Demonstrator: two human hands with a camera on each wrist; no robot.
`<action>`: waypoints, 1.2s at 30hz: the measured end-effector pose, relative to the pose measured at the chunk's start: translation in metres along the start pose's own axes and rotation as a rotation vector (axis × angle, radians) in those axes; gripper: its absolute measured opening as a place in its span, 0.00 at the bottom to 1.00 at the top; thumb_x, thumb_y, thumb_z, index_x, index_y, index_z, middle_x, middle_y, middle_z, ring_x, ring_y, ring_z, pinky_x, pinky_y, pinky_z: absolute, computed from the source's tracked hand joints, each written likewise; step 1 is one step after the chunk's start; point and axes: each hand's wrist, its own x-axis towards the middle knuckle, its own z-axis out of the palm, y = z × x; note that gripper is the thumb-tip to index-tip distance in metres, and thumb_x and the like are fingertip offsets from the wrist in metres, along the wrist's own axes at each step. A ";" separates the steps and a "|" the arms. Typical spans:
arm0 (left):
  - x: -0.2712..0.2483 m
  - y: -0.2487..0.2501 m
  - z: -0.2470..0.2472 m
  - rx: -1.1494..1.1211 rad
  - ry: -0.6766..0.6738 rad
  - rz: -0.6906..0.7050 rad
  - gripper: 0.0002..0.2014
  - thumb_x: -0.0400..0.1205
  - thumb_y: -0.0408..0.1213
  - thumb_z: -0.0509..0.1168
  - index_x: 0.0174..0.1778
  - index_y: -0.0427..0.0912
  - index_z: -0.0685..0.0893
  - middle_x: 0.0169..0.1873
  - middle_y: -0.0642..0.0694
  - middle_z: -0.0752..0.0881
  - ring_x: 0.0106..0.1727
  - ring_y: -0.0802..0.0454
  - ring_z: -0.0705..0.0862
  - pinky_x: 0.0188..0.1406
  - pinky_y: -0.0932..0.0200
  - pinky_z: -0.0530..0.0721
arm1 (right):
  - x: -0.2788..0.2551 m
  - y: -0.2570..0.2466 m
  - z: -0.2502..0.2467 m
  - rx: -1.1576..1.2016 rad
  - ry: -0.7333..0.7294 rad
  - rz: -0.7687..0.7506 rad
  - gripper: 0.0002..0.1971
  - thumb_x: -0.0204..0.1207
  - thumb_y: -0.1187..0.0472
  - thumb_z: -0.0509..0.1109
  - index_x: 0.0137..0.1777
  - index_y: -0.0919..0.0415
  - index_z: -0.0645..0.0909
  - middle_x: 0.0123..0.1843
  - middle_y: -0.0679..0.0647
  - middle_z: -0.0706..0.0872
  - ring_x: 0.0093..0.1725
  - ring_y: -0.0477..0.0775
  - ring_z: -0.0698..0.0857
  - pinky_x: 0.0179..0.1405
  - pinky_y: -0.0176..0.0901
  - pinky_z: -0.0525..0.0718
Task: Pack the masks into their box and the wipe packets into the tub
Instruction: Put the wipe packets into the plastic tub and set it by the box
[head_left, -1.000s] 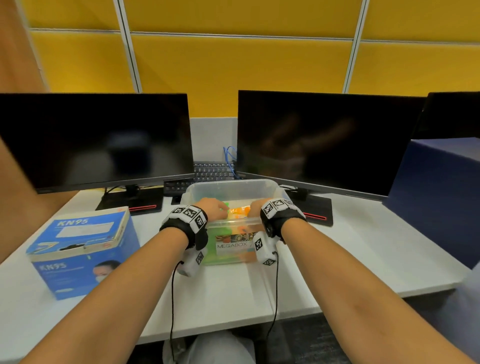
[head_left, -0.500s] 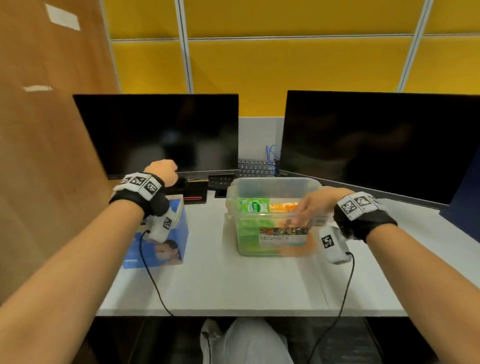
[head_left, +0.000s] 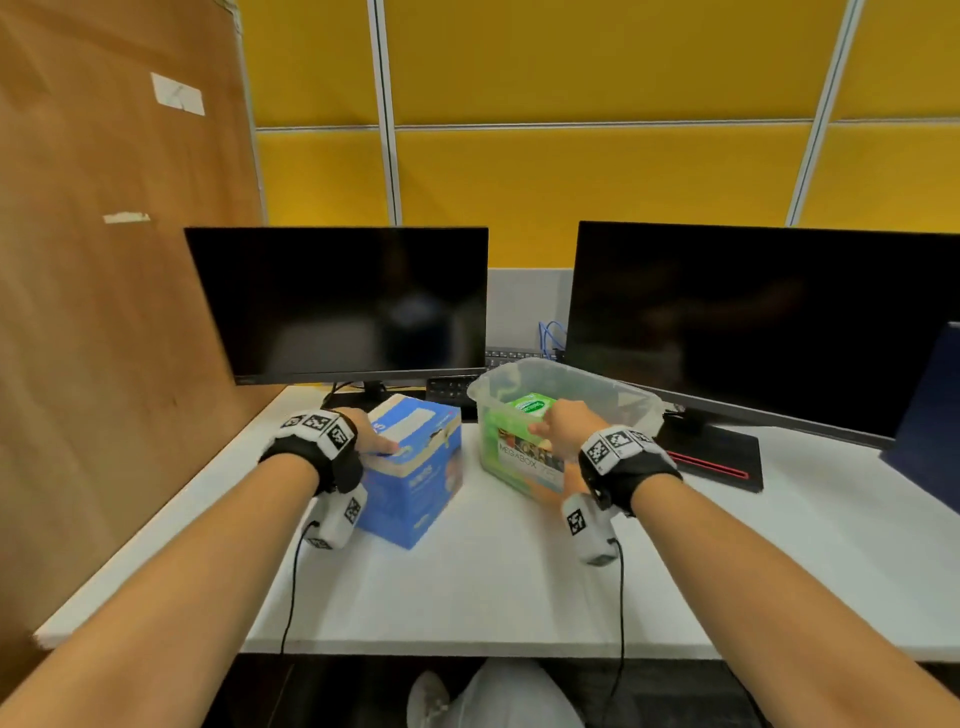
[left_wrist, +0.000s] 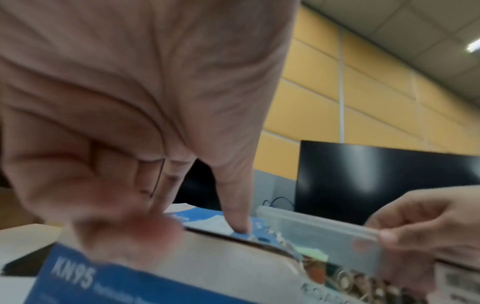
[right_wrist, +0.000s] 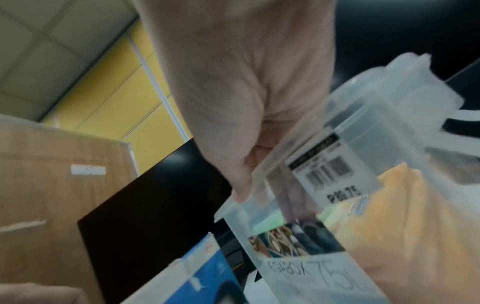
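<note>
The blue KN95 mask box (head_left: 415, 483) stands turned at an angle on the white desk (head_left: 493, 587), flap down. My left hand (head_left: 382, 444) grips its top near edge, thumb (left_wrist: 237, 224) pressing on the lid. Just right of it is the clear tub (head_left: 613, 400), tilted, holding a green wipe packet (head_left: 530, 405) and an orange packet (right_wrist: 415, 226). My right hand (head_left: 545, 428) grips the tub's near rim (right_wrist: 259, 197), thumb outside and fingers inside the wall. The box's inside is hidden.
Two dark monitors (head_left: 337, 301) (head_left: 753, 322) stand behind, with a keyboard (head_left: 514, 356) between them. A wooden partition (head_left: 104, 312) closes the left side. A black stand with a red stripe (head_left: 711, 457) and a dark blue box (head_left: 930, 415) lie to the right.
My left hand left the tub, went to the mask box and brought it closer to the tub. My right hand came out to the tub's near rim, and the tub now tilts.
</note>
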 end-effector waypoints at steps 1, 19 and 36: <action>0.001 0.012 0.000 -0.017 0.006 0.024 0.26 0.74 0.65 0.64 0.45 0.42 0.80 0.37 0.48 0.84 0.41 0.50 0.82 0.45 0.58 0.78 | 0.000 0.003 -0.002 0.037 -0.001 -0.001 0.20 0.82 0.50 0.64 0.64 0.64 0.82 0.55 0.58 0.85 0.55 0.58 0.86 0.52 0.47 0.83; 0.027 0.103 0.045 -0.538 0.084 0.143 0.41 0.84 0.51 0.60 0.83 0.36 0.42 0.78 0.35 0.68 0.75 0.37 0.73 0.70 0.50 0.73 | 0.020 -0.022 0.025 0.118 0.034 0.002 0.16 0.84 0.56 0.56 0.53 0.68 0.81 0.58 0.66 0.84 0.59 0.65 0.84 0.48 0.46 0.77; 0.003 0.133 0.041 -0.159 0.130 0.183 0.25 0.85 0.40 0.53 0.80 0.54 0.60 0.79 0.31 0.57 0.79 0.32 0.58 0.75 0.43 0.67 | 0.014 -0.015 0.029 0.075 0.043 0.024 0.32 0.75 0.38 0.62 0.72 0.60 0.72 0.67 0.59 0.81 0.62 0.61 0.82 0.57 0.52 0.81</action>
